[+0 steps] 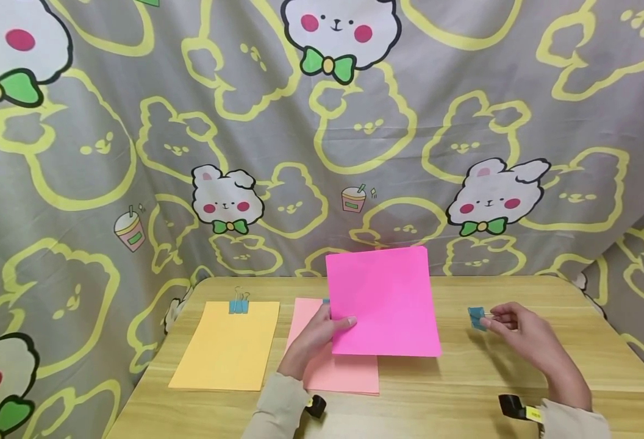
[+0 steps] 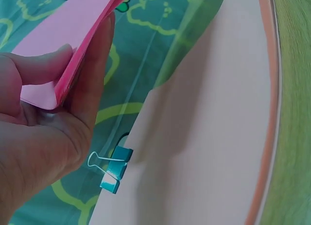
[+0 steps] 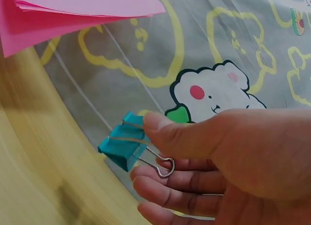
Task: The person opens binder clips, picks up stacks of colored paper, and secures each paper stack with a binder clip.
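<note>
A stack of bright pink paper [image 1: 385,305] is held up off the table by my left hand [image 1: 318,335], thumb on the front face and fingers behind. In the left wrist view that hand [image 2: 53,118] pinches the stack's edge. My right hand [image 1: 530,341] holds a blue binder clip [image 1: 477,318] above the table, right of the paper and apart from it. Seen from the right wrist, the thumb rests against the clip [image 3: 126,142], with its wire handles between thumb and fingers. Lighter pink paper [image 1: 344,375] lies on the table, partly hidden behind the held stack.
At the left, yellow-orange paper [image 1: 228,347] lies on the wooden table [image 1: 426,396] with a blue binder clip [image 1: 238,306] on its top edge. Another binder clip [image 2: 116,169] grips the light pink paper's edge. A patterned grey curtain [image 1: 278,134] hangs behind the table.
</note>
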Demonstrator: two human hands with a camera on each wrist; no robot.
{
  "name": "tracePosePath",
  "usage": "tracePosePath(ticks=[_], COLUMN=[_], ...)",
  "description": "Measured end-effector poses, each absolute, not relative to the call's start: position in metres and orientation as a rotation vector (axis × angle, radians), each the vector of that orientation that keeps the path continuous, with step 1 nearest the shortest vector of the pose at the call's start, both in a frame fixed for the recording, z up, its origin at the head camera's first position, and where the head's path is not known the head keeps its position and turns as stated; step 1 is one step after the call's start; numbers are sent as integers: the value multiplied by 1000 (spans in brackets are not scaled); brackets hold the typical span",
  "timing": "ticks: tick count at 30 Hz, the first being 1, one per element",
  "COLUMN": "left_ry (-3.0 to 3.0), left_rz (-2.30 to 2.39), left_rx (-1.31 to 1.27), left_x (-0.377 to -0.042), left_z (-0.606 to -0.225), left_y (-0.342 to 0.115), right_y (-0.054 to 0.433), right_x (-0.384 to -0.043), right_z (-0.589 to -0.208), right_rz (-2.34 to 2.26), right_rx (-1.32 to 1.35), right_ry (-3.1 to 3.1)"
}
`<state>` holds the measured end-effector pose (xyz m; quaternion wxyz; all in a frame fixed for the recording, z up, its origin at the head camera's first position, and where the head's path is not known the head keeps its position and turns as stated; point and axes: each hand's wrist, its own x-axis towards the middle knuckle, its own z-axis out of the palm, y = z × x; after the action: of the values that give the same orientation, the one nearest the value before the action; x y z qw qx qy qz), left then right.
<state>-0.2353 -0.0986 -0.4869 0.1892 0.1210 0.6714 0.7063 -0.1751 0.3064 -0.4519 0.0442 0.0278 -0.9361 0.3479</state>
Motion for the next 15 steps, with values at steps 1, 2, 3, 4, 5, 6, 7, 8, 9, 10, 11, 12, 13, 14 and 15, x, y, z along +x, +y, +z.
tracePosePath(ticks=[1,2,3,4,5,6,7,8,9,10,11,12,13,14,15], left_ry=[1894,1902,1909,1919,1927,1939,1947,1956,1963,1968,1972,1975,1972,1969,1964], left_rz=[1982,1979,1974,1970,1966,1961,1960,1959,1957,1961,1963,1966,1971,1977,1983], left_rx=[344,346,347,350,350,357,366,368,368,371,370,373,367,361,359], left_x=[-235,-235,-236,-235,-236,-235,-235,-235,-235,-234,-234,-234,-235,-235,-235], left_z=[-487,-487,-487,-487,-487,-487,-487,-487,-487,-487,-487,-487,-487,-487,-487], left_y=[-99,-98,-98,-98,-98,-98,-98,-98,-98,-98,-98,-98,-98,-98,-97], right_y=[305,304,303,302,301,300,299,298,297,296,296,295,295,295,295], right_x=[-175,-175,-175,-175,-175,-174,-174,-174,-174,-174,-174,-174,-174,-175,-175], right_z=[-452,-452,-452,-452,-452,-452,-451,-451,-450,-450,-450,-449,-449,-450,-450], right_rz=[1078,1108,1141,1174,1210,1246,1280,1309,1321,1328,1337,1343,1346,1346,1345], right_rx=[87,94,101,104,107,109,109,107,97,91,85,80,78,75,72], right_ry=[-2857,-2851,-2845,-2840,-2835,-2831,-2828,-2823,-2822,-2821,-2818,-2816,-2814,-2812,-2811])
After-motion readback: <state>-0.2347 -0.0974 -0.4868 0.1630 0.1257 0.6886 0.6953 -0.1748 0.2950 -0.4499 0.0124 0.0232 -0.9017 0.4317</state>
